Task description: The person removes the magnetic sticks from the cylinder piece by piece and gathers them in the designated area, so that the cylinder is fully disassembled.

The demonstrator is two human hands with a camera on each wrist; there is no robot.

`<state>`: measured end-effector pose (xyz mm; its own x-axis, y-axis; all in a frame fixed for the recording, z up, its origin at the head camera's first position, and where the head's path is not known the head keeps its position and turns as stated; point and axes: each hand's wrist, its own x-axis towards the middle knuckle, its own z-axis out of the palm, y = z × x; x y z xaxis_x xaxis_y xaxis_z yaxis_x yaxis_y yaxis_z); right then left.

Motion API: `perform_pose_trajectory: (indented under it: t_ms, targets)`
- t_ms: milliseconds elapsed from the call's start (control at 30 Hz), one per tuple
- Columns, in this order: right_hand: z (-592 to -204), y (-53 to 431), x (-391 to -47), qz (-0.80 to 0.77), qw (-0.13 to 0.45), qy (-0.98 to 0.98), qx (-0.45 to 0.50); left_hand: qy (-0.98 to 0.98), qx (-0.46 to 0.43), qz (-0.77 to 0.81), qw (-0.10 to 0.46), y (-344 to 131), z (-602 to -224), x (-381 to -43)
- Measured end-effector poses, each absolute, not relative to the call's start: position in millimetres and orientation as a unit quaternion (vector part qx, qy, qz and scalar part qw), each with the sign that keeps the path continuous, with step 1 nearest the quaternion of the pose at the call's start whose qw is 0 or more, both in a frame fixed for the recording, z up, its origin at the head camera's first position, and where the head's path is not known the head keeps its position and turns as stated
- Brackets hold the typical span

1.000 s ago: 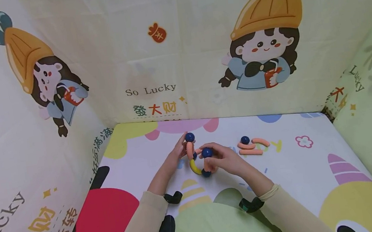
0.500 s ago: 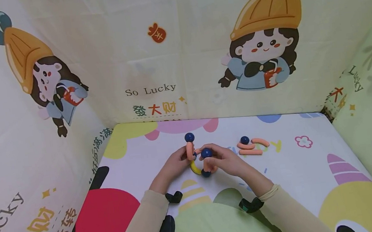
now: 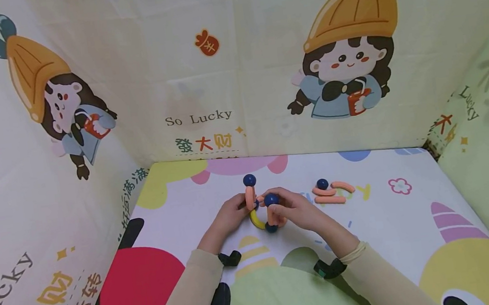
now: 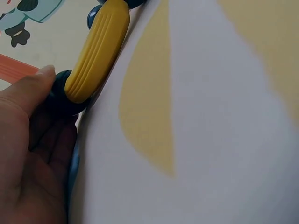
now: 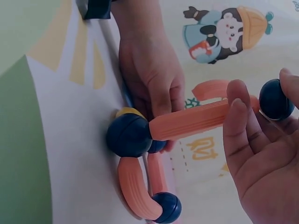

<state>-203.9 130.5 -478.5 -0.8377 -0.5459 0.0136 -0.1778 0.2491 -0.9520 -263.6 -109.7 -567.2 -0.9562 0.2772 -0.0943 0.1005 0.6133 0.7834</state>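
A magnetic rod and ball toy structure stands on the table between the hands. My left hand (image 3: 232,213) pinches a dark blue ball (image 4: 60,93) low on its left side, where a yellow curved rod (image 4: 99,51) joins. Above that, an orange rod (image 3: 250,198) rises upright to a blue ball (image 3: 249,180). My right hand (image 3: 300,210) holds the other upright orange rod (image 5: 187,122) near its top, thumb against the blue top ball (image 5: 274,99). This rod stands on a blue base ball (image 5: 127,135), from which an orange curved rod (image 5: 135,187) runs along the table.
Right of the hands lie loose pieces: a blue ball (image 3: 322,184), a straight orange rod (image 3: 330,199) and two curved orange rods, one of them the farther curved rod (image 3: 343,186). A printed cloth wall (image 3: 270,139) encloses the back and sides of the patterned table (image 3: 384,222).
My left hand has come down from the left upright rod and its top ball to the ball at its base. The right hand and the structure look unchanged.
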Motion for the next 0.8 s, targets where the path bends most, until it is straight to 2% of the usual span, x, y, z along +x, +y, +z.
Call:
perform_pose_trajectory:
  t_ms: [133,400,800]
  targets:
    - [-477.6,134.5,-205.4,-0.552,0.151,0.791,-0.217,0.89,0.105,0.432,0.104,-109.4,-567.9,-264.1]
    - [-473.1,160.7,-213.0,-0.509,0.069,0.838,-0.186,0.882,0.104,0.448,0.104,-109.7,-567.3,-261.9]
    - [-476.7,221.5,-224.0,-0.49,0.057,0.865,-0.091,0.884,0.106,0.443,0.105,-109.2,-565.8,-261.6]
